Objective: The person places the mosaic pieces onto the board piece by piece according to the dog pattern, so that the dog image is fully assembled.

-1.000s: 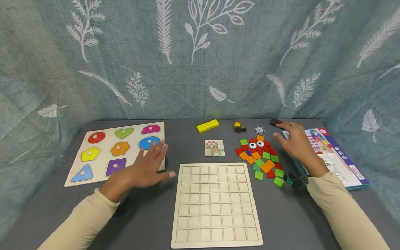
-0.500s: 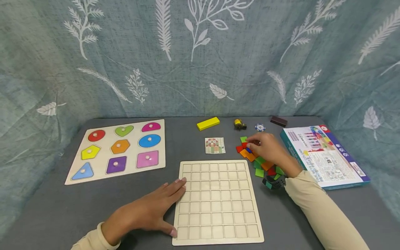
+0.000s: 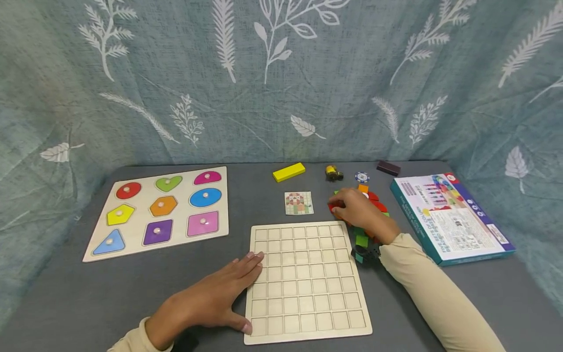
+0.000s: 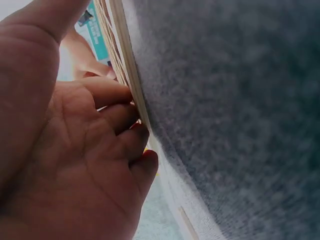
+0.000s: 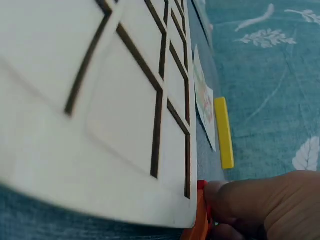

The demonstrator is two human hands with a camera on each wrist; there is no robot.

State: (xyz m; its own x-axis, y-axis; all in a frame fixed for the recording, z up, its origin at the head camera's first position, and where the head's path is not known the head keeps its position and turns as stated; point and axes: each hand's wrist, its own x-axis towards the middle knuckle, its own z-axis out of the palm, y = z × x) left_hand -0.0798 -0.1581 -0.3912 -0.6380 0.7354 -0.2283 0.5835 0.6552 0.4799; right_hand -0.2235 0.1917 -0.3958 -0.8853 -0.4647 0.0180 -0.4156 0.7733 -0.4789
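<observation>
The pale wooden grid board point(image 3: 308, 281) lies flat in front of me. My left hand point(image 3: 213, 298) rests along its left edge, fingertips at the rim and thumb spread toward the lower corner. In the left wrist view the fingers point(image 4: 117, 116) sit against the board's side. My right hand point(image 3: 362, 212) reaches over the pile of coloured tiles beyond the board's right corner. Its thumb and fingers come together on a red tile point(image 5: 202, 184), with an orange tile point(image 5: 199, 220) beside it in the right wrist view. The palm hides much of the pile.
A shape puzzle point(image 3: 223, 200) lies at the left. Behind the board are a small pattern card point(image 3: 299, 203), a yellow block point(image 3: 289, 172), a small toy point(image 3: 333, 173), a poker chip point(image 3: 362, 177) and a dark block point(image 3: 388, 168). A box point(image 3: 453, 220) lies right.
My left hand has moved from over the shape puzzle to the board's left edge. My right hand has left the dark block, now farther right, and moved leftward onto the tiles.
</observation>
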